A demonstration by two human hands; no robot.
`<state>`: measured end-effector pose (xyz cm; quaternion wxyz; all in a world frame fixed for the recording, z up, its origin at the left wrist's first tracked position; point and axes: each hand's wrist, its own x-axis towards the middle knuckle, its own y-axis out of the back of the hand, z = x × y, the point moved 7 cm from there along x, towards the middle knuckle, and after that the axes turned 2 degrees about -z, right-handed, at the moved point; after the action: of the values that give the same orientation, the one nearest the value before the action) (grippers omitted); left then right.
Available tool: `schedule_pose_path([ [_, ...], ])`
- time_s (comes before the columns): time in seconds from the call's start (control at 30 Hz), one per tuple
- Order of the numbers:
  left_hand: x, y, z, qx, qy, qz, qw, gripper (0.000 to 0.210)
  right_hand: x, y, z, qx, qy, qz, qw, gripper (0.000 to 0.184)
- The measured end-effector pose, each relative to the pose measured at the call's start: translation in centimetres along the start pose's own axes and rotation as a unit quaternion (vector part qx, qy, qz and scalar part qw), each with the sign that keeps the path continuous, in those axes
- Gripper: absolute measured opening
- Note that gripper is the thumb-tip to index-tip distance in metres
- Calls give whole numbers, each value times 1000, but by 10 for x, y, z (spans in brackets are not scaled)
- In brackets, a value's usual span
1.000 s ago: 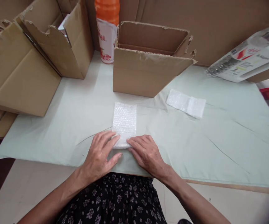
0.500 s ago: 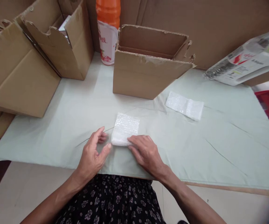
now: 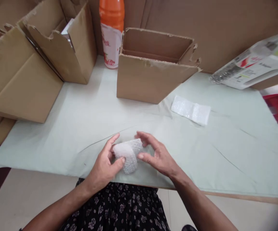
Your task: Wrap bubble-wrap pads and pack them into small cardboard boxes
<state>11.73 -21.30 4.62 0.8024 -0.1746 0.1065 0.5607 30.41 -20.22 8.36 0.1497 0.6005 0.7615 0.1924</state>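
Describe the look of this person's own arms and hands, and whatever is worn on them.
Both forearms are bare, with no sleeves in view. The left hand and right hand wear no gloves or visible rings. Below them shows a black garment with small pale flowers.

We see a roll of bubble wrap (image 3: 128, 154), translucent white plastic with a pebbled, faintly glossy surface, and a second bubble-wrap packet (image 3: 191, 110) of the same film; the tablecloth (image 3: 225, 141) is matt pale-green cloth, smooth but creased; the open boxes (image 3: 150, 75) are raw brown corrugated cardboard, matt and ragged along the torn edges. The bottle (image 3: 111, 30) is glossy orange plastic with a printed label; the printed carton (image 3: 256, 64) looks like coated, slightly shiny card.
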Motion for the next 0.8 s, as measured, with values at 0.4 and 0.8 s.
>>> schedule_pose_path([
  [0.4, 15, -12, 63, 341, -292, 23, 893, 60, 0, -7, 1, 8, -8, -54, 999, 29],
  [0.8, 127, -32, 228, 532, -573, 135, 609, 37, 5, 130, -18, -171, 42, 173, 969, 23],
])
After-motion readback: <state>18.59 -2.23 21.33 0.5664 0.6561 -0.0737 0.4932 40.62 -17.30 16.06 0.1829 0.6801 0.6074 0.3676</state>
